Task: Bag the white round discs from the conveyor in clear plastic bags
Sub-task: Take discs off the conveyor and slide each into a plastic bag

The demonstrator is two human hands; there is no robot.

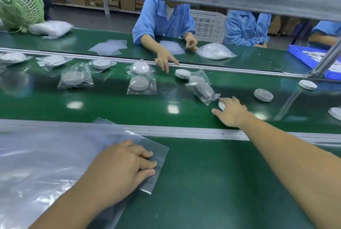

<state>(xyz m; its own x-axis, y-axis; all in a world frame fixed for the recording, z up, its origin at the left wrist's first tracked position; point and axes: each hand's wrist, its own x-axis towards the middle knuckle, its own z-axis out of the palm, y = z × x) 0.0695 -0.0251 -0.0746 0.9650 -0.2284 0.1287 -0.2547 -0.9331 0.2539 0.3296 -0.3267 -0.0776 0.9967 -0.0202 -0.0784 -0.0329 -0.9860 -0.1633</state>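
Observation:
My right hand (232, 112) reaches out over the green conveyor belt (110, 107) and covers a white round disc (222, 105), fingers curled over it; only the disc's left edge shows. My left hand (121, 169) lies flat on a stack of clear plastic bags (46, 164) on the near green bench, fingers pressing the top bag's corner. Bare discs lie on the belt at the right (263, 95) (307, 84) and near the middle (182, 73). Several bagged discs (141, 84) sit on the belt to the left.
A metal rail (184, 133) divides my bench from the belt. Across the belt, people in blue coats work; one person's hand (165, 61) reaches over the far rail. A green fan (18, 3), loose bags (108, 47) and a blue bin (304, 54) stand on the far bench.

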